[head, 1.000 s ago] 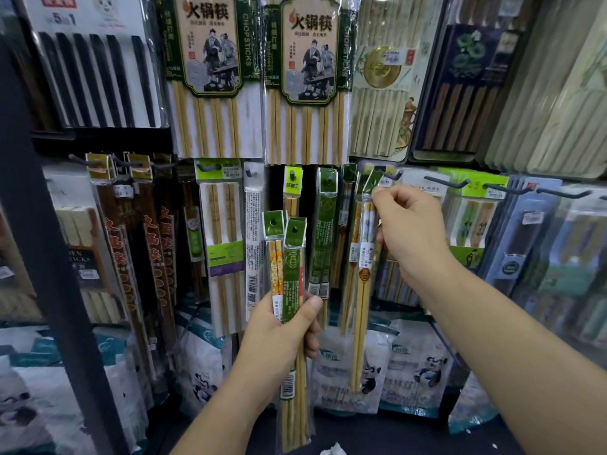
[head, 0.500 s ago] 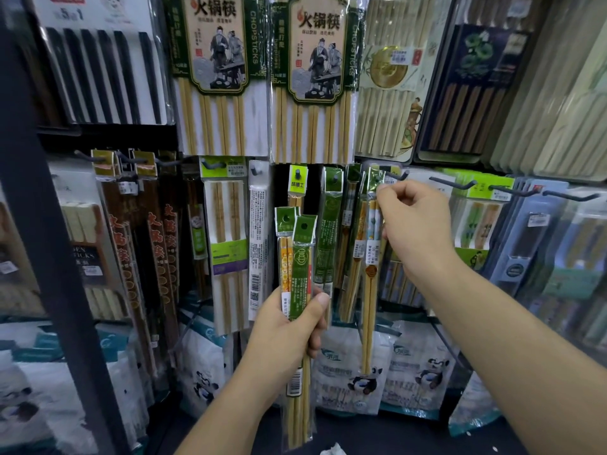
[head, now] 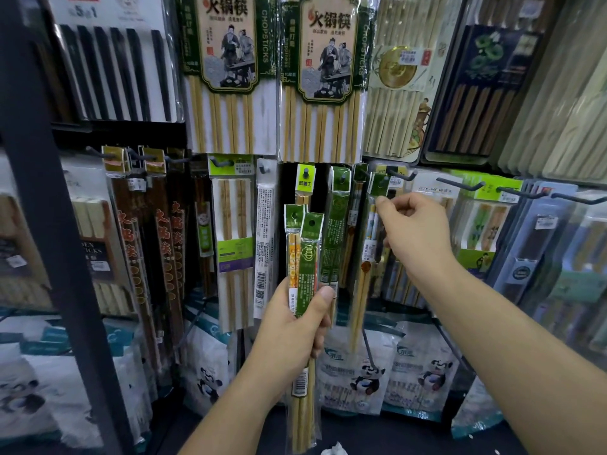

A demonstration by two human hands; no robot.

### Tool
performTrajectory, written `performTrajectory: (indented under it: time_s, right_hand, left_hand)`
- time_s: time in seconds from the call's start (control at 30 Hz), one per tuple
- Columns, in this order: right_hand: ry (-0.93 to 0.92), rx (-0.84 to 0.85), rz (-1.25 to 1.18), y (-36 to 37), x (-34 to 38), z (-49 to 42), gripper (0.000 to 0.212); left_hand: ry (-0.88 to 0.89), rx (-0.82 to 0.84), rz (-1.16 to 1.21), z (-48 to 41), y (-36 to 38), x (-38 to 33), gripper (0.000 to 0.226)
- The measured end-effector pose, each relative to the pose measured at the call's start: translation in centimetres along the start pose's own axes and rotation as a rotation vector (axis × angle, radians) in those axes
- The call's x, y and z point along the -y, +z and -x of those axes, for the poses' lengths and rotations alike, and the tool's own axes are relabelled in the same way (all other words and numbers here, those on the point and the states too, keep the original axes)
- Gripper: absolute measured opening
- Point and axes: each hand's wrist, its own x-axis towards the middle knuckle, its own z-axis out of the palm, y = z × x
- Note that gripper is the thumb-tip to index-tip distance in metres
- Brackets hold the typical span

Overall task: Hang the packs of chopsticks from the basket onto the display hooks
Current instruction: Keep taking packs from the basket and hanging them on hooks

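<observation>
My left hand (head: 292,330) grips two slim chopstick packs upright in front of the display: one with a green label (head: 309,257) and one with an orange and yellow pattern (head: 291,254). My right hand (head: 415,231) pinches the top of a third pack (head: 365,254), just under its green header (head: 378,184). That header sits beside a black display hook (head: 403,175); whether the hook passes through its hole I cannot tell. The pack's bamboo sticks hang straight down. The basket is out of view.
Hanging chopstick packs fill the rack: green ones (head: 335,231) left of my right hand, large bamboo sets (head: 226,77) above, dark ones (head: 157,244) at left. Black hooks (head: 460,183) jut out at right. A dark post (head: 42,208) stands at left. Panda bags (head: 364,372) lie below.
My right hand stays pinched on the pack's top by the hook, barely shifting. My left hand with its two packs has drifted slightly right and up.
</observation>
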Motion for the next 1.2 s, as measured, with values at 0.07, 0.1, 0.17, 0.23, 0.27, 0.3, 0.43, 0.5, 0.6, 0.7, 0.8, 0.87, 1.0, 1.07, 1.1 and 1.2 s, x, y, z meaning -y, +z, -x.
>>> performTrajectory:
  time_s: [0.07,0.1,0.17,0.23,0.27,0.3,0.43,0.5,0.6,0.7,0.8,0.87,1.0,1.07,1.1,1.2]
  right_hand:
    - [0.006,-0.034,0.021,-0.1,-0.2,0.8,0.028]
    - [0.007,-0.037,0.022,-0.1,-0.3,1.5,0.029]
    - [0.008,0.033,-0.002,0.0,-0.1,3.1,0.025]
    - [0.021,0.217,-0.073,0.2,0.3,4.6,0.018]
    - [0.03,0.327,-0.125,0.3,0.6,5.3,0.016]
    - [0.035,0.419,-0.179,0.5,0.8,5.8,0.015]
    - [0.0,0.457,-0.253,0.7,1.0,6.3,0.019]
    - [-0.026,0.421,-0.216,0.7,0.9,6.1,0.019]
    - [-0.02,0.377,-0.212,0.7,0.7,6.0,0.021]
    - [0.026,0.315,-0.251,0.7,0.5,6.0,0.022]
    - [0.052,0.256,-0.255,0.4,0.4,5.8,0.018]
    - [0.048,0.206,-0.254,0.2,0.7,5.3,0.018]
    - [0.058,0.112,-0.295,-0.7,2.0,2.9,0.027]
    - [0.033,0.083,-0.255,-1.0,2.3,1.8,0.028]
    - [0.014,0.072,-0.227,-1.0,2.4,1.3,0.028]
    - [-0.023,0.052,-0.16,-0.8,2.3,0.3,0.028]
  left_hand:
    - [-0.004,0.011,-0.005,0.0,0.1,-0.1,0.039]
    - [-0.01,0.012,-0.005,0.1,0.1,-0.2,0.038]
    - [-0.023,0.023,0.011,0.1,0.2,-0.2,0.042]
    - [-0.034,0.038,0.045,0.2,0.3,-0.2,0.038]
    - [-0.036,0.051,0.064,0.3,0.4,-0.2,0.034]
    - [-0.032,0.062,0.074,0.3,0.5,-0.3,0.033]
    - [-0.044,0.091,0.108,0.5,1.0,-0.6,0.025]
    - [-0.061,0.089,0.099,0.5,1.2,-0.6,0.029]
    - [-0.095,0.078,0.103,0.7,1.7,-0.5,0.034]
    - [-0.113,0.047,0.125,0.6,2.0,-0.6,0.041]
    - [-0.129,0.01,0.192,0.5,2.1,-0.8,0.045]
    - [-0.135,-0.037,0.203,0.4,2.1,-0.8,0.035]
    - [-0.138,-0.115,0.105,0.0,1.4,-0.4,0.034]
    - [-0.126,-0.129,0.099,-0.1,1.1,-0.3,0.035]
    - [-0.12,-0.137,0.088,-0.1,0.9,-0.4,0.036]
    - [-0.106,-0.156,0.08,-0.1,0.6,-0.3,0.034]
